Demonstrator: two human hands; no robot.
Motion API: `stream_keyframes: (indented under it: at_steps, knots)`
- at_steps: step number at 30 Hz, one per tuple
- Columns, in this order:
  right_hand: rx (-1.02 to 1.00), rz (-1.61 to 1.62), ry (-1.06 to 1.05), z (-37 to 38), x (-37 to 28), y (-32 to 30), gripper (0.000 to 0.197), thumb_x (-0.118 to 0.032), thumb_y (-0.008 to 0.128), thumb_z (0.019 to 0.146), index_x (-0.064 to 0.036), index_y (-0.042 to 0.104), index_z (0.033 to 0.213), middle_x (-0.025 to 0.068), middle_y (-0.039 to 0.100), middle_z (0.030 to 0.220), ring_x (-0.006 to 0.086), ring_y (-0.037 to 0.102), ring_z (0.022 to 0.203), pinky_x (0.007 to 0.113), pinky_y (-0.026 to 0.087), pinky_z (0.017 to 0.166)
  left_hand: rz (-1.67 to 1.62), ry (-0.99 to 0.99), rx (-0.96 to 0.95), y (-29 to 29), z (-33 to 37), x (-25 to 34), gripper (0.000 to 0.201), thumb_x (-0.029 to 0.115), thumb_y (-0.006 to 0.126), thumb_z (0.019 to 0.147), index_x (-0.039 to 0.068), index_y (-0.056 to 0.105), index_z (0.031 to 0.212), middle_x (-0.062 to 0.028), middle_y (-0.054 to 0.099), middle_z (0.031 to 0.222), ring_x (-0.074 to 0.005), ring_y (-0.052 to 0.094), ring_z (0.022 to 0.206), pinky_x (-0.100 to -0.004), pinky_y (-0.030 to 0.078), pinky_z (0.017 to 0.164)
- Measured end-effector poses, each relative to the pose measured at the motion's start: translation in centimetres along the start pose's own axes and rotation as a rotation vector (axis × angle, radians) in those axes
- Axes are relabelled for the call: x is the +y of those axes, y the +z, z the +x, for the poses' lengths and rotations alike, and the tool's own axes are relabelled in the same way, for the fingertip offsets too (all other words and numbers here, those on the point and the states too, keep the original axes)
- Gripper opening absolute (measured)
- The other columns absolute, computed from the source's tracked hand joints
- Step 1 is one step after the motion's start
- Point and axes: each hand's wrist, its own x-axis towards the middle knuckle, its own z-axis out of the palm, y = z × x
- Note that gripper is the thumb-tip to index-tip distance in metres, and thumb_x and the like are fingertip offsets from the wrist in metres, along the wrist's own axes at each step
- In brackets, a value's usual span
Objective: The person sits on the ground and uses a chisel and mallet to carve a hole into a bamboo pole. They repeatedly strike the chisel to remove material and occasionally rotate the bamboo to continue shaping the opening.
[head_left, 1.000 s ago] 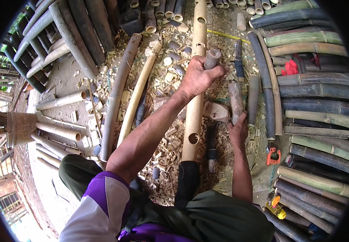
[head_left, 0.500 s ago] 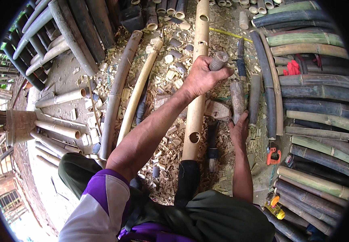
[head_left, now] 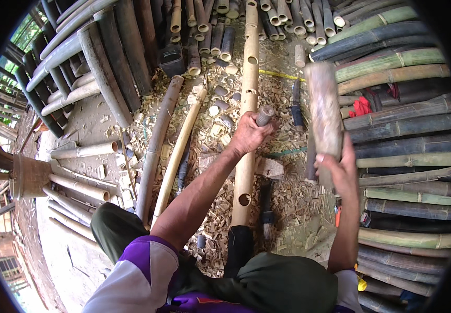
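A pale bamboo pole [head_left: 244, 177] with holes cut along it runs away from me down the middle, its near end between my legs. My left hand [head_left: 251, 134] is closed around the ridged handle of a chisel [head_left: 264, 115], over the pole; the blade is hidden beneath the hand. My right hand [head_left: 340, 167] grips a thick round wooden mallet [head_left: 323, 104], raised to the right of the pole and smeared by motion. Under the pole lies a wooden block [head_left: 270, 167]. A dark-handled tool [head_left: 266, 201] lies just right of the pole's near part.
Wood chips [head_left: 210, 208] cover the ground. Dark and green bamboo poles [head_left: 403, 133] are stacked along the right. Two long poles [head_left: 159, 141] lie to the left, and cut tubes [head_left: 225, 44] at the back. A dark-wrapped blade [head_left: 297, 107] and a yellow tape [head_left: 280, 75] lie beyond.
My right hand has lifted the mallet from near the ground up and to the right. My left hand keeps its grip on the chisel. The view has tilted farther ahead.
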Motion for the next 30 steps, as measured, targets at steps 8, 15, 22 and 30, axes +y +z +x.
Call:
stream_keyframes:
  at_steps: [8, 15, 22, 30]
  knots:
    - [-0.33, -0.902, 0.102, 4.7, -13.0, 1.7, 0.094, -0.014, 0.08, 0.072, 0.0084, 0.03, 0.149, 0.027, 0.056, 0.137, 0.0323, 0.06, 0.121, 0.036, 0.045, 0.108, -0.111, -0.209, -0.02, 0.6, 1.8, 2.8, 0.017, 0.014, 0.065, 0.087, -0.002, 0.063, 0.094, -0.0089, 0.067, 0.083, -0.0138, 0.061, 0.07, -0.0314, 0.054, 0.067]
    - [0.161, -0.643, -0.586, 9.6, -19.3, -0.5, 0.061, -0.023, 0.077, 0.081, 0.0006, 0.052, 0.131, 0.0109, 0.066, 0.102, 0.0154, 0.066, 0.08, 0.026, 0.057, 0.066, -0.158, 0.021, 0.064, -0.3, 4.1, -1.0, 0.022, 0.024, 0.067, 0.091, 0.003, 0.075, 0.09, -0.003, 0.067, 0.068, -0.0078, 0.055, 0.055, -0.0255, 0.044, 0.051]
    - [-0.221, -0.826, -0.188, 12.7, -11.8, 1.8, 0.058, -0.015, 0.079, 0.065, 0.0056, 0.058, 0.114, 0.0122, 0.066, 0.087, 0.0199, 0.065, 0.073, 0.032, 0.056, 0.063, -0.273, -0.133, 0.098, 0.8, 3.4, 0.8, 0.024, 0.03, 0.07, 0.093, 0.007, 0.074, 0.087, -0.0016, 0.066, 0.068, -0.0072, 0.053, 0.051, -0.0245, 0.04, 0.046]
    - [0.506, -0.594, -0.502, 14.4, -16.1, 1.1, 0.076, -0.031, 0.078, 0.071, 0.0047, 0.049, 0.132, 0.0203, 0.068, 0.106, 0.025, 0.071, 0.083, 0.037, 0.061, 0.073, -0.367, -0.14, 0.064, 0.3, 4.3, -0.2, 0.018, 0.019, 0.067, 0.092, 0.002, 0.072, 0.089, -0.0032, 0.065, 0.07, -0.0093, 0.054, 0.056, -0.0268, 0.042, 0.05]
